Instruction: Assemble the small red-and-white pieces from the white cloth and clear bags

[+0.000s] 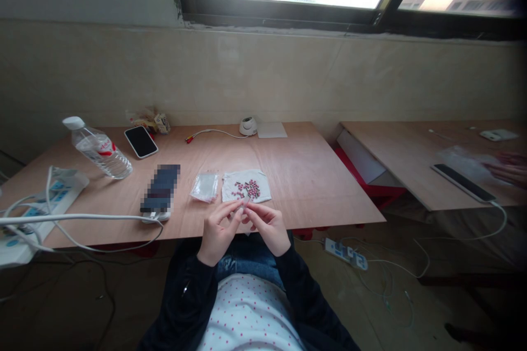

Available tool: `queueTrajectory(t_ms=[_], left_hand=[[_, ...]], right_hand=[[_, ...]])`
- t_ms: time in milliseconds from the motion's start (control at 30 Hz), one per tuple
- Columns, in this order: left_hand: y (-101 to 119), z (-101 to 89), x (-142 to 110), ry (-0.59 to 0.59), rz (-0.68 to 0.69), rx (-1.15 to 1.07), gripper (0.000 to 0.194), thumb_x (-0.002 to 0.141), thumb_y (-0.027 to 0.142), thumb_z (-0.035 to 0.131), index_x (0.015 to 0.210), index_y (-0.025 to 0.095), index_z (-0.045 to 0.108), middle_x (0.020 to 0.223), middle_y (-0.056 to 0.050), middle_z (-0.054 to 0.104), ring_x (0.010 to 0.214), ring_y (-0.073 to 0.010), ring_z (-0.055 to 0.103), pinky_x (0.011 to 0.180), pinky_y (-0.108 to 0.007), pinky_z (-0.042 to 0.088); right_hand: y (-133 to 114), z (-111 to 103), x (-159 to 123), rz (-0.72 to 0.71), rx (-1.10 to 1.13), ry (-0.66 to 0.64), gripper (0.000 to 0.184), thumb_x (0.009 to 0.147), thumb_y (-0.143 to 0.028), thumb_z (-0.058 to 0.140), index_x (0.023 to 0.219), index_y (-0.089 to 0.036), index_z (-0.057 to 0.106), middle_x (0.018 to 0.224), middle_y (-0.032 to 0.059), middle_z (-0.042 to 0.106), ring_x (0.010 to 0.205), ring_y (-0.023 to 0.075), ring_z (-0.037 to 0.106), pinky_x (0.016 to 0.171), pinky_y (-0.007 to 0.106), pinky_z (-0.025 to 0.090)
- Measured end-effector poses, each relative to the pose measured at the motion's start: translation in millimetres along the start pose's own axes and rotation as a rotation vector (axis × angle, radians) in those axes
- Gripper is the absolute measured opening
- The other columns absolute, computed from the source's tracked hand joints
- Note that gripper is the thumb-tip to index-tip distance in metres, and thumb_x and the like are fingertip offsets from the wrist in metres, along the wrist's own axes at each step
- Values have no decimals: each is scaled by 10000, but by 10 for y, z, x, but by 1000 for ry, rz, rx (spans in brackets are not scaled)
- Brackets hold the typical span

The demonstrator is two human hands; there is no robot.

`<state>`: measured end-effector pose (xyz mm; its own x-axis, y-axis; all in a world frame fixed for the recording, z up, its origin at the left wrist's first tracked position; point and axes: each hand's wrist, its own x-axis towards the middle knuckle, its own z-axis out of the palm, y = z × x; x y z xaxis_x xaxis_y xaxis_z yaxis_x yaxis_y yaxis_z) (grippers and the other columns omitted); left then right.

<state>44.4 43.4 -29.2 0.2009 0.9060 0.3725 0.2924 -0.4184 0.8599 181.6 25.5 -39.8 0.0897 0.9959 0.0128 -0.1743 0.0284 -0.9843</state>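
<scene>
My left hand (219, 230) and my right hand (267, 227) meet just over the near edge of the wooden table (304, 175). Both have their fingers pinched together around a small clear item (246, 208) held between them; it is too small to name. Right behind the hands lies a white cloth (246, 186) with several small red and dark pieces heaped on it. A stack of small clear plastic bags (205, 186) lies to the left of the cloth.
A phone on a white charger (160, 191), a water bottle lying on its side (99, 149), a second phone (140, 141), a power strip with white cables (37, 203) and a small white camera (248, 126) share the table. Another person's hand (510, 167) rests on the right-hand table.
</scene>
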Motion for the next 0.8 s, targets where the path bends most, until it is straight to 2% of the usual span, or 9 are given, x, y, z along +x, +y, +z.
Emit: queueTrajectory(t_ms=[200, 333, 433, 500, 600, 700, 800], left_hand=[[49, -10, 8, -18, 37, 27, 227, 827, 221, 522, 1012, 203, 652, 1033, -59, 662, 994, -198, 596, 888, -363, 475], [50, 0, 0, -80, 77, 31, 229, 828, 214, 516, 1015, 194, 647, 1049, -68, 657, 1001, -201, 594, 884, -355, 476], [38, 10, -6, -114, 99, 61, 247, 829, 209, 513, 1052, 192, 619, 1075, -73, 641, 1004, -195, 588, 866, -331, 478], [33, 14, -5, -122, 119, 133, 243, 836, 213, 499, 1057, 186, 597, 1052, -80, 639, 962, -191, 595, 818, -317, 483], [31, 13, -1, -146, 154, 342, 170, 848, 229, 468, 952, 171, 589, 906, -75, 646, 848, -189, 598, 746, -317, 462], [30, 13, -4, -172, 204, 534, 140, 853, 227, 448, 822, 167, 571, 782, -52, 634, 759, -184, 586, 717, -325, 415], [19, 26, -21, -144, 228, 633, 143, 852, 227, 445, 779, 172, 555, 735, -36, 627, 708, -173, 576, 707, -326, 375]], right_hand=[[-6, -1, 4, 4, -23, -5, 314, 743, -409, 607, 917, -153, 660, 771, 67, 672, 606, 150, 625, 421, 201, 445], [7, 3, 6, 35, -20, -26, 315, 752, -439, 578, 859, -146, 618, 712, 45, 642, 571, 138, 605, 379, 182, 417], [-1, 12, 3, -2, -47, -48, 271, 779, -417, 544, 825, -154, 590, 703, 27, 625, 569, 122, 585, 416, 186, 428], [4, 13, 2, -53, -115, -23, 237, 794, -390, 528, 791, -159, 581, 697, 21, 617, 579, 120, 578, 476, 204, 450], [32, 5, 0, -119, -290, 44, 208, 803, -355, 509, 751, -165, 577, 677, 14, 613, 573, 120, 565, 534, 221, 451], [37, -1, -15, -131, -490, 87, 193, 801, -329, 497, 721, -177, 585, 627, 1, 607, 536, 117, 544, 511, 211, 413], [-3, 14, -38, -125, -648, 119, 179, 791, -312, 496, 695, -194, 592, 578, -15, 595, 513, 116, 536, 497, 206, 379]])
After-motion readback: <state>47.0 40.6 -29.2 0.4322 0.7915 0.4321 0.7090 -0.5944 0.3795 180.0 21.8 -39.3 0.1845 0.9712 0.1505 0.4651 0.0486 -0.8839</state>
